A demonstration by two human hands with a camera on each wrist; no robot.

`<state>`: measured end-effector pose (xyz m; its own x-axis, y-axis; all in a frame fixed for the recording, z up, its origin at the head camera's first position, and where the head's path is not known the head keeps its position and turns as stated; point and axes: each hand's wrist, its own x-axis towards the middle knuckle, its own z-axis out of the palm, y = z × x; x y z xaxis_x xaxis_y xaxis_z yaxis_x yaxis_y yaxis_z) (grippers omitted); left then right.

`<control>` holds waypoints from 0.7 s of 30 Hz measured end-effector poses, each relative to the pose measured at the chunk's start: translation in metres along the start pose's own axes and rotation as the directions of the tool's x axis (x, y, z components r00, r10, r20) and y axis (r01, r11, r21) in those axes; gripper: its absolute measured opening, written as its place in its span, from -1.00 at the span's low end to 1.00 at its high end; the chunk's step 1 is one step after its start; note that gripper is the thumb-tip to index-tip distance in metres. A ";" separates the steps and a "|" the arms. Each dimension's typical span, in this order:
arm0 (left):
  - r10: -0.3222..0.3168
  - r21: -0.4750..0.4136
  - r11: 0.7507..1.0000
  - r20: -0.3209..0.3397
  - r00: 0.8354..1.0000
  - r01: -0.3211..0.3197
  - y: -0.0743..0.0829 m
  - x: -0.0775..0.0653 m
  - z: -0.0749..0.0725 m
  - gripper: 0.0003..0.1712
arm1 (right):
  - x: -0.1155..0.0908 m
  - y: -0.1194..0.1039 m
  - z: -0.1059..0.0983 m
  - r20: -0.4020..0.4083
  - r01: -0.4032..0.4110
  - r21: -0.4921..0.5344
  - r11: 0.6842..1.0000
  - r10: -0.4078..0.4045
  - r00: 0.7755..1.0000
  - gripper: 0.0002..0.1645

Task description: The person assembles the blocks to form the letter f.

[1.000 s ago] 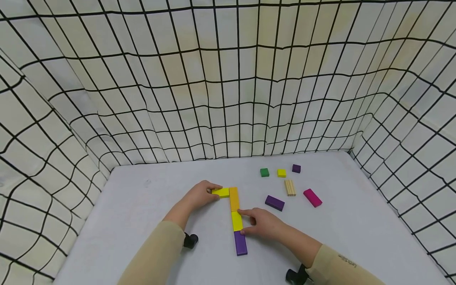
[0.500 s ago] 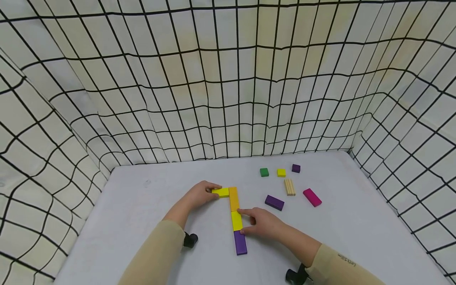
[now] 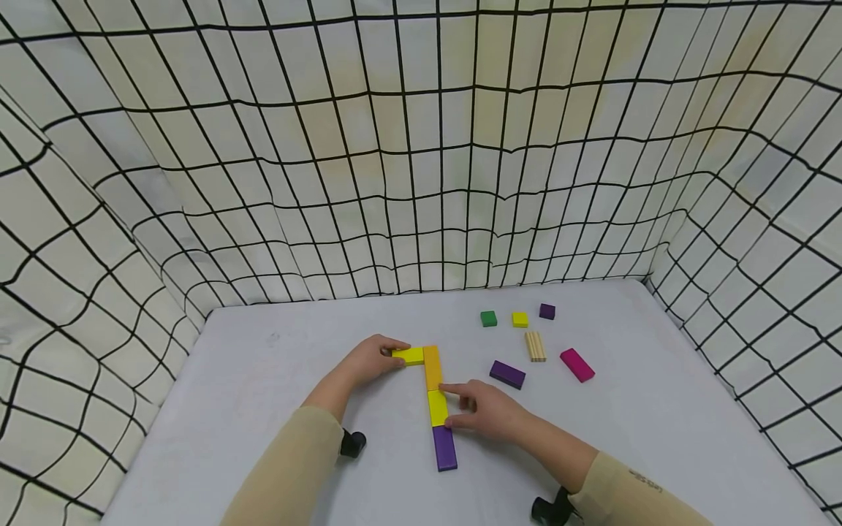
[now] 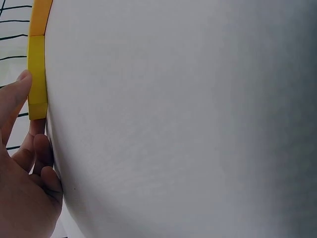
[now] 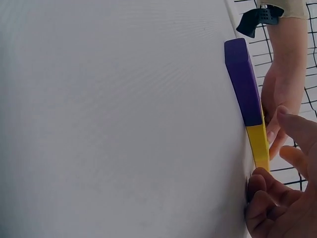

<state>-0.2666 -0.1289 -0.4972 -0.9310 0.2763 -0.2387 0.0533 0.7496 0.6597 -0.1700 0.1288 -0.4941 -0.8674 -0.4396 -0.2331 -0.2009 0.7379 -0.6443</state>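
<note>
In the head view, my left hand (image 3: pixel 365 363) pinches the left end of a yellow block (image 3: pixel 412 356) between thumb and fingers. This block lies crosswise against the far end of an orange block (image 3: pixel 432 369). A second yellow block (image 3: pixel 437 408) follows the orange one, then a purple block (image 3: pixel 444 448), all end to end in a row towards me. My right hand (image 3: pixel 490 411) is at the row's right side, index finger stretched to the orange-yellow seam and thumb at the second yellow block's near end. Its other fingers are bent, as the right wrist view shows.
To the right lie a dark purple block (image 3: pixel 507 374), a magenta block (image 3: pixel 577 364) and a bundle of pale wooden sticks (image 3: pixel 536 347). Farther back are small green (image 3: pixel 489 318), yellow (image 3: pixel 520 319) and purple (image 3: pixel 547 311) blocks. Black netting (image 3: pixel 421 153) over white cloth encloses the white table (image 3: pixel 276 409).
My right thumb has shifted slightly away from me, off the purple block's end to the yellow block's near end. The left hand and the blocks have stayed in place.
</note>
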 end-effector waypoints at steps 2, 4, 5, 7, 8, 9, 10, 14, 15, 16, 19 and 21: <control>-0.004 -0.001 1.000 -0.001 1.000 0.004 -0.001 0.001 0.000 -0.63 | -0.001 0.002 -0.001 -0.009 0.005 0.000 1.000 -0.004 1.000 -0.28; -0.008 -0.005 1.000 -0.002 1.000 0.008 -0.001 0.002 0.001 -0.63 | -0.001 0.004 -0.003 -0.027 0.006 -0.003 1.000 -0.006 1.000 -0.30; -0.008 -0.008 1.000 -0.002 1.000 0.008 -0.002 0.002 0.001 -0.63 | -0.001 0.006 -0.004 -0.040 0.008 -0.007 1.000 -0.008 0.999 -0.32; -0.009 -0.011 1.000 -0.002 1.000 0.009 -0.002 0.003 0.002 -0.63 | -0.002 0.009 -0.007 -0.065 0.011 -0.017 1.000 -0.012 0.998 -0.34; -0.008 -0.013 1.000 -0.003 1.000 0.008 -0.002 0.003 0.002 -0.63 | -0.002 0.010 -0.009 -0.080 0.011 -0.024 1.000 -0.013 0.997 -0.35; -0.004 -0.015 1.000 -0.003 1.000 0.004 -0.002 0.003 0.002 -0.63 | -0.002 0.012 -0.011 -0.093 0.012 -0.028 1.000 -0.015 0.996 -0.36; 0.000 -0.017 1.000 -0.003 1.000 0.000 -0.002 0.002 0.002 -0.63 | -0.002 0.014 -0.013 -0.104 0.014 -0.032 0.999 -0.018 0.994 -0.37; 0.001 -0.027 1.000 -0.002 1.000 -0.001 -0.002 0.002 0.003 -0.63 | -0.003 0.024 -0.023 -0.139 0.011 -0.029 1.000 -0.015 0.990 -0.39; 0.002 -0.026 1.000 -0.003 1.000 -0.002 -0.002 0.002 0.003 -0.63 | -0.004 0.026 -0.026 -0.145 0.008 -0.022 1.000 -0.011 0.989 -0.39; 0.002 -0.026 1.000 -0.003 1.000 -0.002 -0.002 0.002 0.002 -0.63 | -0.005 0.029 -0.029 -0.151 0.004 -0.018 1.000 -0.007 0.989 -0.39; 0.002 -0.022 1.000 -0.006 1.000 -0.002 -0.002 0.003 0.002 -0.63 | -0.008 0.035 -0.039 -0.167 -0.018 0.021 1.000 0.022 0.986 -0.40; 0.003 -0.021 1.000 -0.007 1.000 -0.004 -0.002 0.003 0.002 -0.63 | -0.010 0.039 -0.046 -0.183 -0.038 0.030 0.999 0.043 0.982 -0.41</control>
<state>-0.2684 -0.1287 -0.5009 -0.9334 0.2745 -0.2312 0.0493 0.7360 0.6752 -0.1902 0.1856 -0.4831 -0.9439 -0.3062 -0.1238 -0.1534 0.7384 -0.6567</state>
